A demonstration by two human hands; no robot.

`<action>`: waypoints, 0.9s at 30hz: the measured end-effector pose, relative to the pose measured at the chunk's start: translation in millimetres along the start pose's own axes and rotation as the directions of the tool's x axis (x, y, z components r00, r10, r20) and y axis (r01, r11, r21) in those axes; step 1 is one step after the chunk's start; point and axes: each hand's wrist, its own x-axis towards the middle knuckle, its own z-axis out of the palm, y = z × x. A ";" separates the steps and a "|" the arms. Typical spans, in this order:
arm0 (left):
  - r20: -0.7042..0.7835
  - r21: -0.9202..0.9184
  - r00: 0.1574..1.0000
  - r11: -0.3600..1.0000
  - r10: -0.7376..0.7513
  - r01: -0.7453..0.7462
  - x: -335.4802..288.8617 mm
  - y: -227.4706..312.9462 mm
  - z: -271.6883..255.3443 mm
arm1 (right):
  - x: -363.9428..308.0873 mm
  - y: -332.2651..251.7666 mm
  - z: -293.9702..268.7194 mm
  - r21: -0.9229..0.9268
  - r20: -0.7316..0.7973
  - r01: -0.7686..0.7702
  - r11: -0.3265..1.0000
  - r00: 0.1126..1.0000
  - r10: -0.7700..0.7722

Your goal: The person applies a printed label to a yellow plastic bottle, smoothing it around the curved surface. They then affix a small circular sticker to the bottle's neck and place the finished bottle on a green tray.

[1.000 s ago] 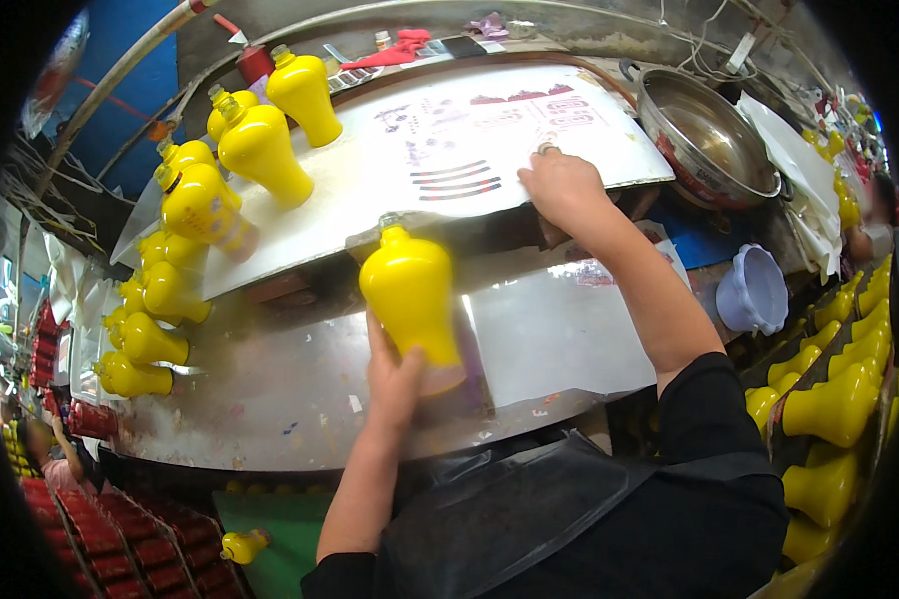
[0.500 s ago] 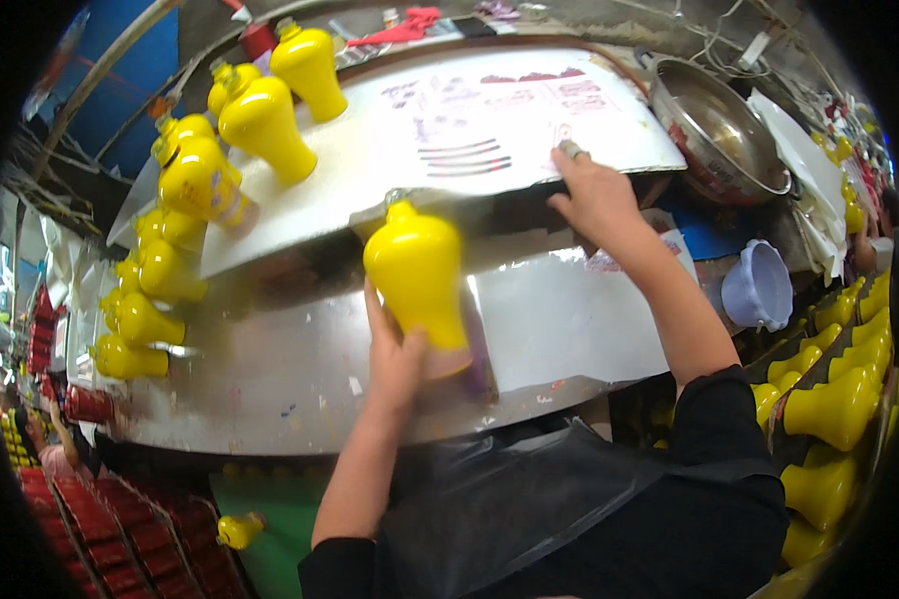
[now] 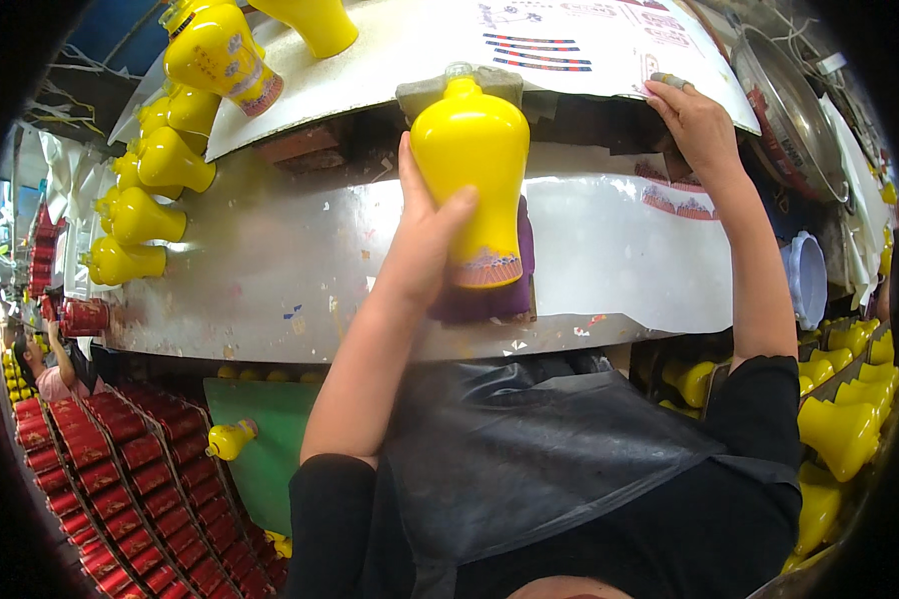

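Observation:
My left hand (image 3: 432, 235) is wrapped round a glossy yellow bottle (image 3: 474, 150), its clear neck pointing away from me. A patterned band circles the bottle's base. Under it lies a purple cloth (image 3: 525, 245), and a grey block (image 3: 420, 98) sits behind its neck. My right hand (image 3: 697, 125) reaches to the front edge of the raised white board (image 3: 390, 75). Its thumb and fingertips come together at the lower end of a small red-outlined decal (image 3: 656, 62). Several dark striped decal strips (image 3: 536, 52) lie on the board to its left.
Yellow bottles (image 3: 175, 160) lie along the left; a decorated one (image 3: 220, 60) is on the board. A metal pan (image 3: 794, 110) and lavender bucket (image 3: 805, 280) are at right. Racked yellow bottles (image 3: 839, 429) fill the lower right, red ones (image 3: 120, 469) the lower left. Another person (image 3: 55, 369) works far left.
My view has tilted down and shifted, so the board now sits higher in it. The bottle has turned slightly in my left hand. My right hand stays at the decal.

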 end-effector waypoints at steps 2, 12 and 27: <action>0.007 -0.013 1.000 1.000 0.004 -0.004 1.4 -1.1 -1.9 | 0.1 4.0 3.3 -0.005 -0.019 0.037 0.999 0.999 -0.037; -0.040 -0.003 0.999 0.999 -0.035 0.035 1.2 -2.2 -0.4 | -20.8 11.7 7.1 -0.042 -0.143 0.074 0.996 0.986 -0.080; -0.026 0.063 1.000 0.998 -0.004 0.005 1.2 -7.6 -3.8 | 41.8 -49.1 -68.8 0.682 0.452 -0.399 0.613 0.889 0.075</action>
